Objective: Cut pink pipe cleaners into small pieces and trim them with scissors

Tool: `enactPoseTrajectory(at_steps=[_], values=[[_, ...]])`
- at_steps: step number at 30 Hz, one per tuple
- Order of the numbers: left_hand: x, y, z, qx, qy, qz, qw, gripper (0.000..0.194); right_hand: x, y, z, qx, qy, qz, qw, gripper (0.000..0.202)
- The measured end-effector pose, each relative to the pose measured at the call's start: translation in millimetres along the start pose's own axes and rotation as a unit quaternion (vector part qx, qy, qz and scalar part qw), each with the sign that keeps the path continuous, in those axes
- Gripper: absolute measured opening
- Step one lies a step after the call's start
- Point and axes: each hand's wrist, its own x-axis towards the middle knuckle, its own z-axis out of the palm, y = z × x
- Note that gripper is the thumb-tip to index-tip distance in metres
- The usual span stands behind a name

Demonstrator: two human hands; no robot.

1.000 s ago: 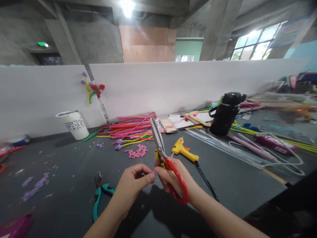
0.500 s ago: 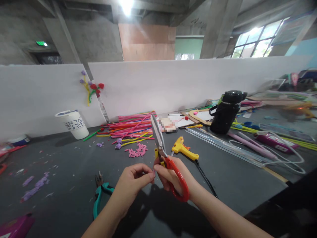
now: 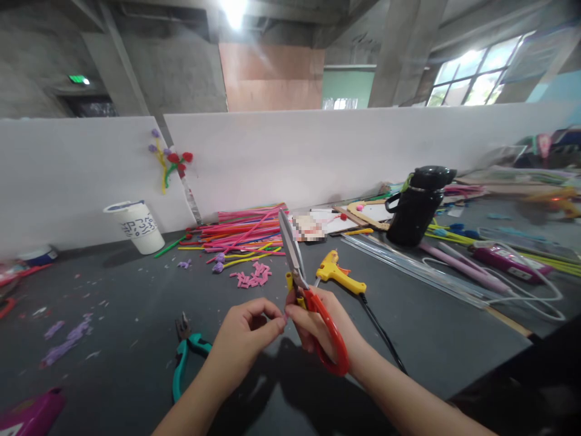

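Observation:
Red-handled scissors (image 3: 293, 247) are in my right hand (image 3: 312, 322), blades pointing up and away, looking nearly closed. A small yellow piece (image 3: 289, 280) shows beside the scissors' pivot at my right fingertips. My left hand (image 3: 247, 336) is closed in a pinch, its thumb and forefinger tips meeting close to the right fingers. A tiny pinkish bit seems to be between them, too small to name. Beyond the hands lies a pile of short pink pieces (image 3: 254, 276). Teal-handled pliers (image 3: 180, 357) rest left of my left forearm.
A yellow glue gun (image 3: 338, 274) with a black cord lies right of my hands. Pink and red pipe cleaners (image 3: 240, 232) are heaped behind. A white cup (image 3: 140, 230) stands left, a black flask (image 3: 415, 209) right. Purple scraps (image 3: 68, 342) lie at left.
Both hands and the scissors keep almost the same pose. The whole view has shifted very slightly.

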Motion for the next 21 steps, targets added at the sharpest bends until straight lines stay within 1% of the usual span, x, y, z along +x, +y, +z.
enactPoseTrajectory(at_steps=[4,6,8,10,13,15,17,19,21], values=[[-0.1,0.9,-1.2,0.020,0.014,0.001,1.000,0.012,-1.0,-2.1,-4.1,-0.013,0.017,-0.044,0.999,0.015],[-0.2,0.9,-1.2,0.029,0.024,0.009,0.999,0.013,-1.0,-2.2,-5.4,-0.021,0.017,-0.053,0.998,0.016],[-0.7,0.6,-0.6,0.058,0.042,0.022,0.997,0.013,-0.8,-1.5,-5.2,-0.022,0.013,-0.040,0.999,0.014],[-1.6,0.1,0.6,0.092,0.054,0.032,0.994,0.013,-0.4,-0.4,-3.9,-0.022,0.008,-0.012,1.000,0.010],[-2.6,0.4,2.0,0.102,0.051,0.036,0.993,0.012,-0.6,0.4,-2.3,-0.020,-0.002,0.013,1.000,0.005],[-2.7,1.9,1.7,0.068,0.036,0.028,0.997,0.013,-1.3,-0.2,-2.5,-0.010,-0.011,0.010,1.000,0.004],[-2.6,3.7,0.4,0.003,0.000,-0.009,1.000,0.018,-2.2,-1.2,-3.7,0.005,-0.030,-0.008,1.000,0.004],[-2.8,4.6,-1.1,-0.074,-0.049,-0.059,0.994,0.025,-2.8,-2.2,-4.7,0.016,-0.049,-0.030,0.998,0.007],[-3.2,4.3,-1.8,-0.136,-0.087,-0.093,0.983,0.026,-3.0,-2.6,-4.6,0.014,-0.055,-0.038,0.998,0.007]])
